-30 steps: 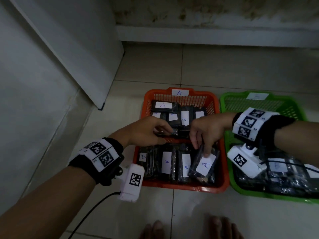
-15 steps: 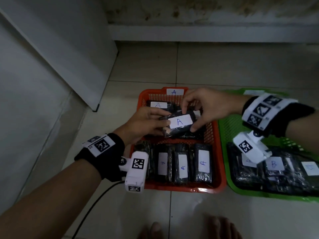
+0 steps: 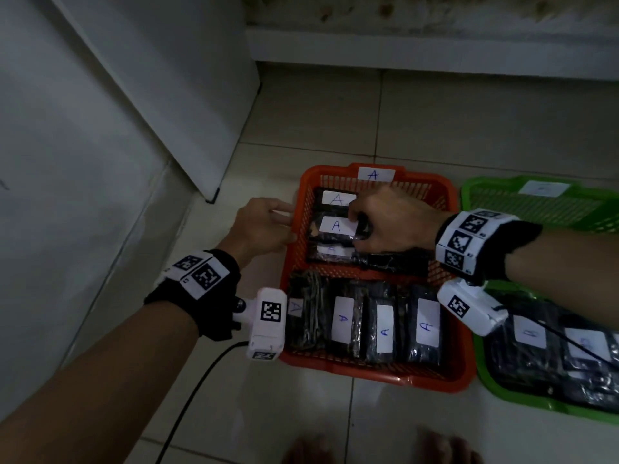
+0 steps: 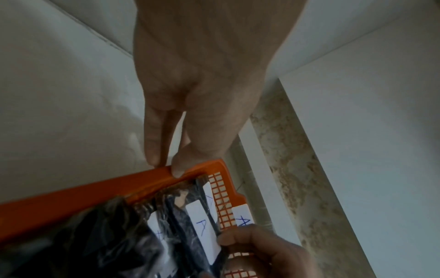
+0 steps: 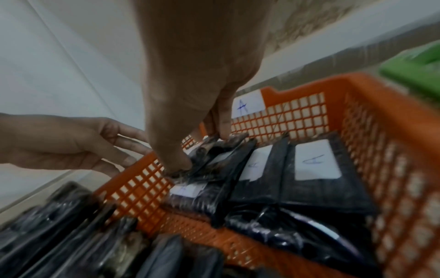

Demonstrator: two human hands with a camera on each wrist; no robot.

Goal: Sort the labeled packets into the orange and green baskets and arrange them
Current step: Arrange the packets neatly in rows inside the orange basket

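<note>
The orange basket (image 3: 445,380) carries an A tag (image 3: 374,174) on its far rim and holds several black packets with white A labels (image 3: 385,331). In its back left part, my right hand (image 3: 355,227) pinches one A packet (image 3: 336,226) by its right end, low among the other packets (image 5: 316,161). The right wrist view shows thumb and fingers (image 5: 181,163) closed on that packet's wrap. My left hand (image 3: 288,217) holds nothing; its straight fingertips (image 4: 177,170) rest on the basket's left rim (image 4: 95,191). The green basket (image 3: 482,195) stands to the right with labelled packets (image 3: 532,333).
A white panel (image 3: 150,95) leans along the left, close to the orange basket's far left corner. A wall skirting (image 3: 435,51) runs behind both baskets. Bare toes (image 3: 445,447) show at the bottom edge, and a black cable (image 3: 187,403) trails from my left wrist.
Half a second ago both hands held the A packet above the back of the orange basket. My right hand has lowered it into the back left; my left hand let go and moved to the rim.
</note>
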